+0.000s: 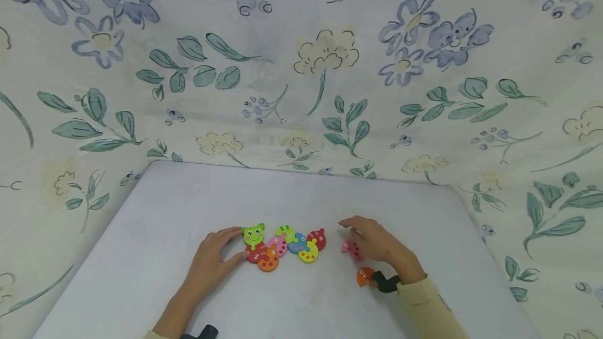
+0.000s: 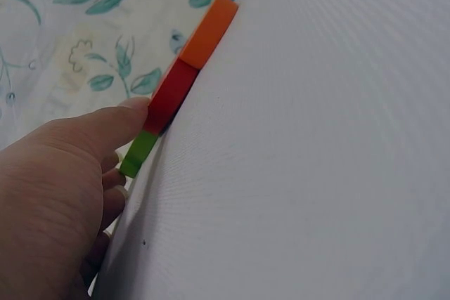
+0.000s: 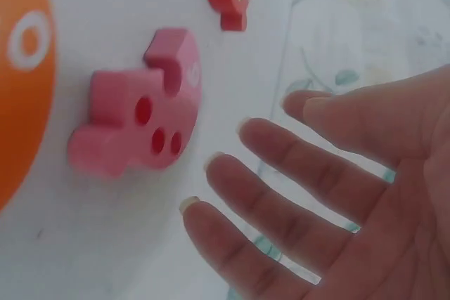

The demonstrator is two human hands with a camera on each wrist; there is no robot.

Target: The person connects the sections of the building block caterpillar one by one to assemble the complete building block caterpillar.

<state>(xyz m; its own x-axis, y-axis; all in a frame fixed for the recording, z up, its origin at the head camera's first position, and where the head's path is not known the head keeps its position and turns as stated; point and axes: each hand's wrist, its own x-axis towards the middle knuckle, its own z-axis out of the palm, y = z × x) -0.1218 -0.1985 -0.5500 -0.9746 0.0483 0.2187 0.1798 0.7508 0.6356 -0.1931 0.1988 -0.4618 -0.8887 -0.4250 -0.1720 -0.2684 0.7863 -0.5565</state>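
A caterpillar puzzle lies on the white table [image 1: 188, 198], joined from a green face piece [image 1: 254, 236] through a red piece numbered 2 [image 1: 255, 253] and several coloured pieces to a red end piece [image 1: 317, 239]. My left hand [image 1: 212, 258] rests at the face end. Its thumb touches the red piece's edge [image 2: 171, 96], and its other fingers reach beside the green piece [image 2: 139, 152]. Beyond the right end, a loose pink piece [image 3: 158, 96] with dark red dots lies under my right hand [image 1: 377, 239]. The right fingers [image 3: 281, 219] are extended, apart from that piece.
A loose orange piece [image 1: 364, 277] lies closer to me, beside the black camera mount [image 1: 386, 282] on the right wrist. Another black mount [image 1: 207, 332] shows at the left wrist. Flower-printed cloth [image 1: 282, 67] rises behind the table and along its sides.
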